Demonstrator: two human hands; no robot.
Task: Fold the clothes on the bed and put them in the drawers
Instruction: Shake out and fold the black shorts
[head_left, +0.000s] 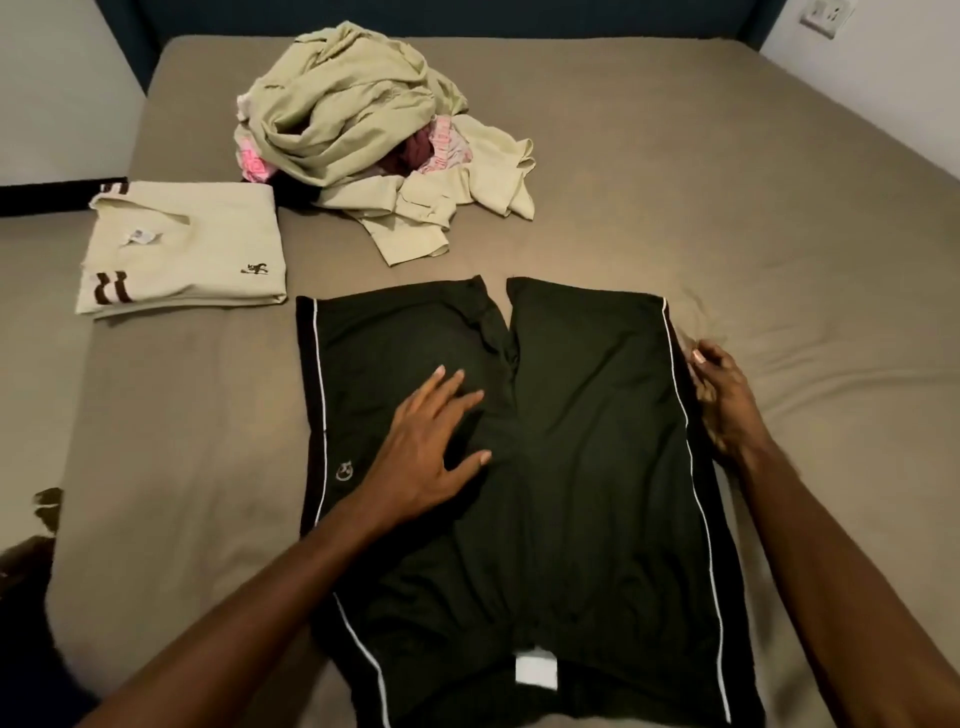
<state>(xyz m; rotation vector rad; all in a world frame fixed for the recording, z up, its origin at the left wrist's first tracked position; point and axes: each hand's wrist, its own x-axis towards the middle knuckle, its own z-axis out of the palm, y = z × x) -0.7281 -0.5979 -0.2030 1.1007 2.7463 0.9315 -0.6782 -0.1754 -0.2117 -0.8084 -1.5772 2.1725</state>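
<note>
Far left of the left hand, at the frame edge, a dark blurred shape (36, 525), too indistinct to identify. Beyond and left of the left hand, a folded cream shirt (182, 249) lies flat on the bed (727, 182), with brown stripes on a sleeve, a small dark emblem and a white neck label showing; a black strip (57, 197) lies just past its far left corner. Left hand (431, 441): palm down, fingers spread and straight, pressing flat on the left leg of a pair of dark shorts (571, 467). The shorts are spread out on the bed directly under and between the two hands, waistband nearest the person, leg openings pointing away, white piping down each outer side, a small white logo just left of the left hand, a white tag at the waistband centre. Some creasing near the crotch, just beyond the left fingertips. Farther away, beyond the gap between the hands, an unfolded pile of clothes (374, 130): mostly pale green fabric, with pink patterned and maroon pieces showing through, well apart from the shorts. Right hand (722, 400): at the right outer edge of the shorts, fingers curled and seeming to pinch the side seam; the exact grip is partly hidden. Far beyond the right hand, a wall socket (826, 15) on the white wall.
</note>
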